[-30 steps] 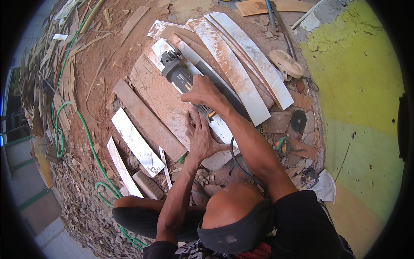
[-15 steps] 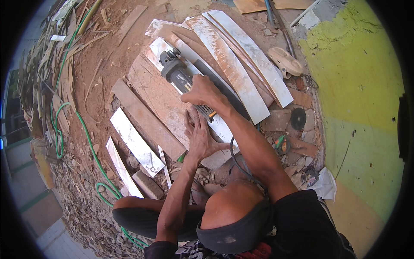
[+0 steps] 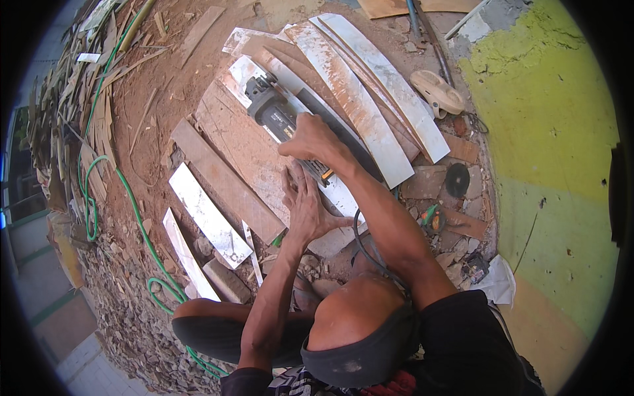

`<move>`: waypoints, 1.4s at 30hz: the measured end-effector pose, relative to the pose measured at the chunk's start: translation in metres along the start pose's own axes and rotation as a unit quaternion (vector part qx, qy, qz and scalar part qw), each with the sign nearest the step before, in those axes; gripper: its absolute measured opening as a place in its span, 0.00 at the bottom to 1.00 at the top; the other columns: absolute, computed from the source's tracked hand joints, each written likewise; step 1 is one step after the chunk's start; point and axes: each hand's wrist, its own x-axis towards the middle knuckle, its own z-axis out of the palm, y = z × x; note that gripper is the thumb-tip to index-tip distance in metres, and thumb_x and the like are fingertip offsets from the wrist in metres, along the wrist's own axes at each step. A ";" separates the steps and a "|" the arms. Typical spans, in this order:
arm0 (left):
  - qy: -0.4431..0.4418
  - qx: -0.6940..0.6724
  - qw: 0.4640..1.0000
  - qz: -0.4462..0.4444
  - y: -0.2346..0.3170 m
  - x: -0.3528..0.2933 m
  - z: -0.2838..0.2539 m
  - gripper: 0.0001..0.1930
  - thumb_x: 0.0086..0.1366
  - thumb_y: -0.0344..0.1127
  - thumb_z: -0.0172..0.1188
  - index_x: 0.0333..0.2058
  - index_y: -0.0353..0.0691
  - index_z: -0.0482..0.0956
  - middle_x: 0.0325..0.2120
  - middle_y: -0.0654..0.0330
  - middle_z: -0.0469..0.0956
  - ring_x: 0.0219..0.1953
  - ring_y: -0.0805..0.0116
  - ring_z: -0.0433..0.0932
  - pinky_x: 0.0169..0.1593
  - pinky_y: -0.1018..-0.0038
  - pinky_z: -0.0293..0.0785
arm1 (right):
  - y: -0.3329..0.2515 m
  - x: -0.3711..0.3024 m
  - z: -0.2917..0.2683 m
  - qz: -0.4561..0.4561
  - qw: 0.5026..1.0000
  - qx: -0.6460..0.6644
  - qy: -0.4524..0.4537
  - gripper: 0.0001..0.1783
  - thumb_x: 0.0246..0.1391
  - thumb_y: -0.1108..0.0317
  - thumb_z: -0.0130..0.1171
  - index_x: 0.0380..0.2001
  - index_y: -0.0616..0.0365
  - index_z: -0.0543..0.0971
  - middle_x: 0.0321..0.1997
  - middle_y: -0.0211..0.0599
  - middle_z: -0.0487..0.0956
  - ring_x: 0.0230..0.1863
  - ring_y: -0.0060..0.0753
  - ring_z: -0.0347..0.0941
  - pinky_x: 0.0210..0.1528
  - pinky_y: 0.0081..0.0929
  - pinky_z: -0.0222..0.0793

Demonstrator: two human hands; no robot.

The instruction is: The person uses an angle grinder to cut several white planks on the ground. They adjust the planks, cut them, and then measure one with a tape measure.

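Observation:
My right hand (image 3: 314, 140) is wrapped round the body of a dark grey and black angle grinder (image 3: 272, 111). The grinder lies lengthwise over a narrow white board (image 3: 340, 198), its head at the far end; the disc is hidden from here. Lower down, my left hand (image 3: 307, 214) rests across the near part of that board, fingers spread and the thumb stretched out to the right. Beneath lies a wide brown board (image 3: 244, 142). A dark strip (image 3: 347, 138) runs along the right of the white board. From the grinder's rear a black cord (image 3: 362, 247) curves toward my knee.
More white strips (image 3: 389, 86) lie to the right, and others (image 3: 210, 214) to the left beside a brown plank (image 3: 224, 178). A beige clog (image 3: 437, 94), a black disc (image 3: 457, 180) and a green-orange tool (image 3: 432, 219) sit near the yellow-green wall (image 3: 541, 119). A green hose (image 3: 135, 204) crosses rubble.

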 end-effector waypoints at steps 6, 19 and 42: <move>-0.010 0.005 1.000 -0.009 0.004 0.000 -0.003 0.86 0.25 0.72 0.81 0.71 0.19 0.42 0.74 0.28 0.33 0.76 0.28 0.27 0.75 0.40 0.39 | 0.002 -0.005 -0.002 0.001 1.000 -0.001 0.004 0.25 0.33 0.66 0.63 0.36 0.77 0.82 0.42 0.73 0.82 0.48 0.65 0.83 0.52 0.43 0.81; -0.015 -0.014 1.000 -0.016 0.005 0.000 -0.006 0.86 0.26 0.72 0.81 0.71 0.19 0.42 0.75 0.29 0.33 0.76 0.27 0.28 0.73 0.35 0.41 | 0.004 -0.006 -0.001 0.003 1.000 -0.003 0.005 0.27 0.33 0.66 0.64 0.39 0.77 0.82 0.43 0.75 0.81 0.49 0.67 0.82 0.53 0.42 0.81; -0.001 -0.037 0.999 -0.021 0.004 -0.001 -0.002 0.88 0.21 0.71 0.83 0.73 0.26 0.39 0.75 0.32 0.34 0.76 0.27 0.29 0.70 0.31 0.45 | 0.016 -0.009 0.003 -0.010 1.000 -0.005 0.010 0.28 0.33 0.62 0.66 0.36 0.77 0.82 0.39 0.71 0.83 0.43 0.61 0.85 0.47 0.41 0.81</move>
